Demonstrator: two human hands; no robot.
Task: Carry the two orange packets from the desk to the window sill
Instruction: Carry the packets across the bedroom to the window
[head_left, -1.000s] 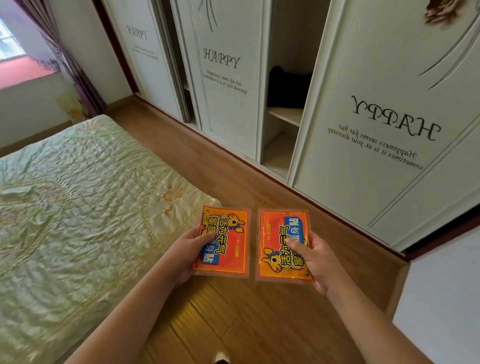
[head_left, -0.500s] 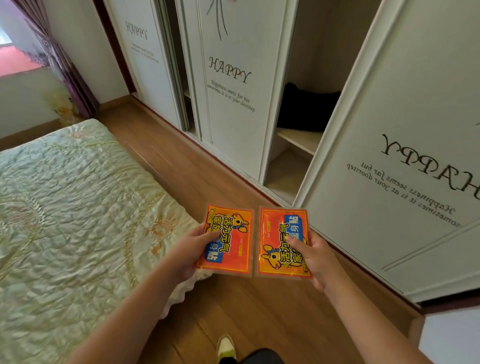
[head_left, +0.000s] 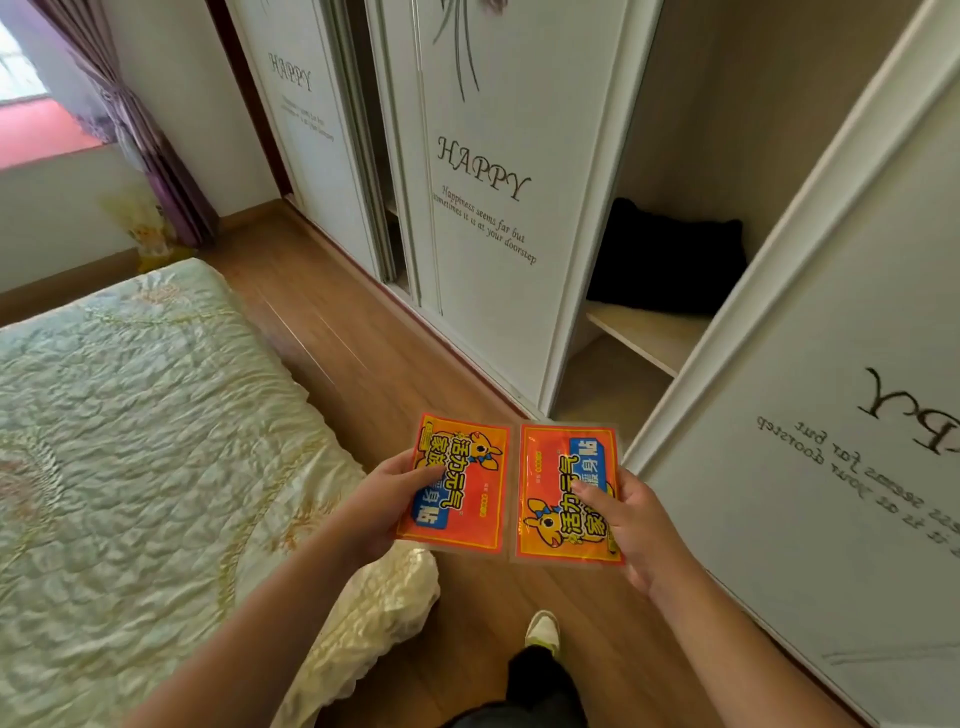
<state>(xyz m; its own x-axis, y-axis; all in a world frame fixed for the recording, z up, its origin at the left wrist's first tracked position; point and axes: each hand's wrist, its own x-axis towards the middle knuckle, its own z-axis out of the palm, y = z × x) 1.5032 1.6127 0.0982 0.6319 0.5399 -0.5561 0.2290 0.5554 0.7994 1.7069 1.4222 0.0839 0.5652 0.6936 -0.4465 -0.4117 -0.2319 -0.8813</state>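
Observation:
I hold two flat orange packets with blue labels and a cartoon animal side by side in front of me, above the wooden floor. My left hand (head_left: 387, 499) grips the left orange packet (head_left: 467, 480) by its left edge, thumb on top. My right hand (head_left: 631, 517) grips the right orange packet (head_left: 553, 488) by its right edge. The packets' inner edges nearly touch. The red window sill (head_left: 39, 132) lies far away at the upper left, beside a purple curtain (head_left: 156, 156).
A bed (head_left: 130, 441) with a pale quilted cover fills the left. White sliding wardrobe doors (head_left: 483, 208) line the right; one bay stands open with a dark bundle (head_left: 670, 260) on a shelf. A strip of wooden floor (head_left: 322, 312) runs between them toward the window. My shoe (head_left: 543, 631) shows below.
I have walked forward along the aisle between bed and wardrobe; the open wardrobe bay has slid nearer and to the right, and my foot has come into view. Both hands keep their packets.

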